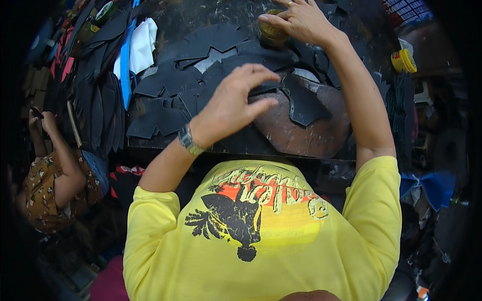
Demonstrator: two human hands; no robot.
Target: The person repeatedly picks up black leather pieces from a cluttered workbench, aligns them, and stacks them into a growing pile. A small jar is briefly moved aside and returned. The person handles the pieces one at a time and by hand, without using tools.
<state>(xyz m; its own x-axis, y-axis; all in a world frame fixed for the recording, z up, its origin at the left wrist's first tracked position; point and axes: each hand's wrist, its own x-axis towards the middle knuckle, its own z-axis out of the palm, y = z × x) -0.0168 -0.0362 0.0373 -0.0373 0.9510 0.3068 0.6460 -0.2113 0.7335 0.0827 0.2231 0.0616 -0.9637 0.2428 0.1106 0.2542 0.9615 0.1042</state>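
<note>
My left hand (235, 103), with a watch (189, 139) on its wrist, hovers over the near part of the dark worktable (241, 147). Its thumb and fingers are apart, with nothing seen gripped between them. At the far edge of view, my right hand (307, 24) reaches over a yellowish jar (272, 34). The thumb lies across the jar's top and the fingers spread away from it, partly cut off by the frame. Flat black cut pieces (173, 80) with notched edges overlap around both hands. One notched piece (305, 100) lies on a brown worn board (311, 135).
At the left are stacked long black pieces (105, 110), a blue strip (125, 65) and white cloth (143, 46). A yellow tub (403, 61) stands at the right edge. Another person (60, 185) in a brown patterned top is at the left, holding a small dark object.
</note>
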